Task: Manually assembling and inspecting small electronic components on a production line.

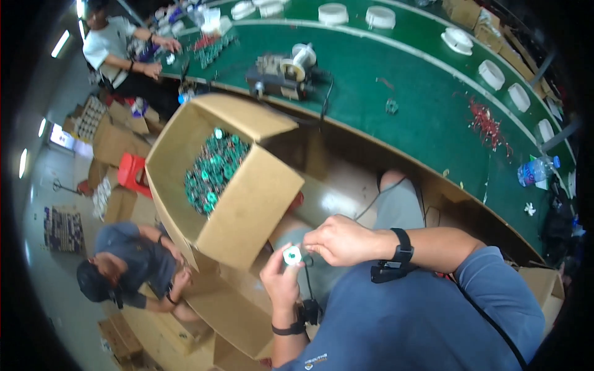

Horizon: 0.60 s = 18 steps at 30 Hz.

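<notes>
Green and bowed by the lens, the table (371, 71) sweeps across the space above and to the right of our two grips. On it, well beyond the right grip, we see a row of white round pieces (334, 13), a dark machine (272, 81) bearing a pale spool (299, 62), a scatter of red scraps (486, 125) and a clear bottle (536, 172) with a blue cap.

Our left grip (281, 283) rises from the lower edge, its forearm nearly upright and its thumb and fingers pointing up. It is closed on a small white piece (292, 255), pinched at the fingertips. Our right grip (340, 241) comes in from the right along a nearly level forearm, knuckles up, its fingers curled and drawn together just beside the piece's right edge; whether it pinches anything thin, we cannot tell.

The piece sits at the top of the left grip, to the left of the right one. Its white face, with a dark green middle, is turned up toward our eyes. The outline looks roughly square, so we make out no clear long axis.

Up and to the left of both grips, an open cardboard box (238, 213) holds a heap of green pieces (213, 173). Farther left of the left grip, a co-worker (136, 263) in a dark cap has both hands close together.
</notes>
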{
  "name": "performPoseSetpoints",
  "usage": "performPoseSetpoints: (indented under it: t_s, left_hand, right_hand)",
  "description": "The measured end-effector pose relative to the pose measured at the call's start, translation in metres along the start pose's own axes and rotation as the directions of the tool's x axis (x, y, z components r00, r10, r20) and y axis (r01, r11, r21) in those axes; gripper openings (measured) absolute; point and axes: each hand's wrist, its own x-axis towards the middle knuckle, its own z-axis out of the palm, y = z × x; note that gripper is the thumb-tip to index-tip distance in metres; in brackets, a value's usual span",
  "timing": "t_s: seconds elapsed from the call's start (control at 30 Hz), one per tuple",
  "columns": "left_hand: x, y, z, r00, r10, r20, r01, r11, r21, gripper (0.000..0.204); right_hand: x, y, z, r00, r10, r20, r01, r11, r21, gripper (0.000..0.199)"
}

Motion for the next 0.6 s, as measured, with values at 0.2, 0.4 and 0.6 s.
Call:
performPoseSetpoints:
  t_s: [0.2,0.4,0.6]
  left_hand:
    - [-0.001,0.002,0.0,0.997,0.068,0.031,-0.066,0.996,-0.063,0.042]
    - [0.008,0.005,0.001,0.997,0.022,0.073,-0.016,0.996,-0.089,0.041]
    - [0.007,-0.006,-0.006,0.993,0.072,0.092,-0.059,0.989,-0.136,0.041]
  right_hand:
    - [0.001,-0.008,-0.001,0.999,-0.03,0.026,0.03,1.0,0.001,0.008]
    - [0.008,-0.004,-0.008,1.0,-0.004,0.026,0.007,0.996,-0.091,0.01]
    - [0.006,-0.014,-0.007,0.997,-0.026,0.078,0.026,1.0,0.001,0.01]
